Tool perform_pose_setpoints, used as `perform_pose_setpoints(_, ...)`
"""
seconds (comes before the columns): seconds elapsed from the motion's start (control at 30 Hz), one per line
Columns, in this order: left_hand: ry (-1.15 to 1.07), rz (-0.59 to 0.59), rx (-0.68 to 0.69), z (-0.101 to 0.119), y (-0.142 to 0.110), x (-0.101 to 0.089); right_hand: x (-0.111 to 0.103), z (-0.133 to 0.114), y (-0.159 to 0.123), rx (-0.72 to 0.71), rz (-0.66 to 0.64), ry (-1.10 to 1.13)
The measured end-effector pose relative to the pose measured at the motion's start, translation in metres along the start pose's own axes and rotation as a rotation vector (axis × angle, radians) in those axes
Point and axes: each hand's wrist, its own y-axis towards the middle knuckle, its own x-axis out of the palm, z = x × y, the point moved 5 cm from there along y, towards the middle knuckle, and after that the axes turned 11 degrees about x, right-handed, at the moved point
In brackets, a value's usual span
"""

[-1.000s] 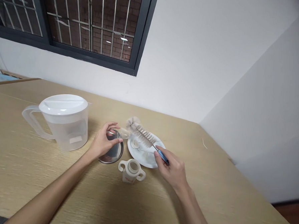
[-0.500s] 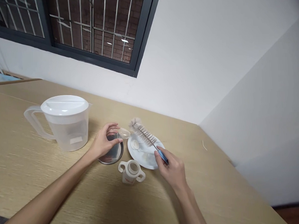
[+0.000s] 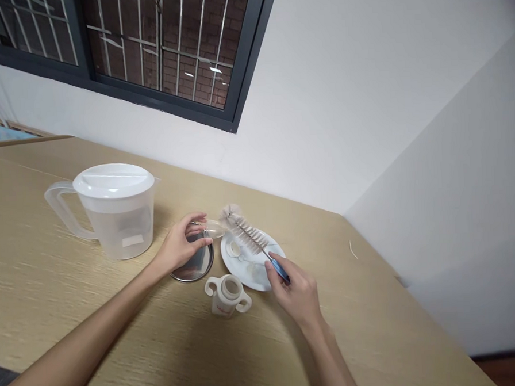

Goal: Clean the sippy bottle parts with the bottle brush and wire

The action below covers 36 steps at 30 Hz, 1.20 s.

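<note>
1. Brush (image 3: 244, 230): raised at a slant above the plate (image 3: 232, 264), bristles toward your left. Step in hand, by my reading: readying brush and clear cover (image 3: 215, 230) for each other. If they are to meet inside, the next move calls for turning the cover's open end to the bristles; its rounded end seems to face them.
2. Far left: lidded pitcher (image 3: 118, 223), standing well apart from the brush.
3. Your left hand (image 3: 182, 246): partly curled, thumb and fingers grasping the clear cover above the shiny metal dish (image 3: 195, 269). Cover tip lies near the bristles; contact, cannot tell.
4. Middle, nearer you: two-handled bottle (image 3: 227, 301), upright, open-mouthed, touched by neither hand.
5. Right of the dish: plate, with a white ring (image 3: 233, 249) on it.
6. Your right hand (image 3: 294, 286): closed in a pinch around the brush's blue handle (image 3: 280, 269), at the plate's near-right edge.
</note>
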Motion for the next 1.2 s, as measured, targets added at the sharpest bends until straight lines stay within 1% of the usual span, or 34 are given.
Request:
perform_pose_setpoints(0.1, 0.036, -0.01, 0.0, 0.001, -0.001, -0.001, 0.002, 0.001, 0.0, 0.013, -0.035, -0.003)
perform_pose_setpoints(0.3, 0.138, -0.014, 0.01, 0.003, -0.002, -0.002, 0.009, 0.011, -0.001, 0.123, -0.147, -0.117)
perform_pose_setpoints(0.53, 0.11, -0.021, 0.022, 0.006, -0.002, -0.002, 0.009, 0.011, 0.0, 0.129, -0.111, -0.119)
perform_pose_setpoints(0.77, 0.096, -0.014, 0.021, 0.003, -0.001, -0.002, 0.008, 0.009, 0.0, 0.104, -0.107, -0.113)
perform_pose_setpoints(0.87, 0.092, -0.017, 0.025, 0.004, -0.001, -0.002, 0.005, 0.007, 0.001, 0.097, -0.059, -0.105)
perform_pose_setpoints(1.0, 0.062, -0.017, 0.042, 0.005, -0.001, -0.001, -0.003, 0.002, 0.002, 0.068, 0.024, -0.013)
perform_pose_setpoints(1.07, 0.044, -0.023, 0.039, 0.004, -0.001, 0.0, -0.002, 0.002, 0.002, 0.062, -0.006, -0.002)
perform_pose_setpoints(1.2, 0.048, -0.029, 0.002, -0.002, -0.002, 0.0, 0.006, 0.007, 0.0, 0.084, -0.114, -0.083)
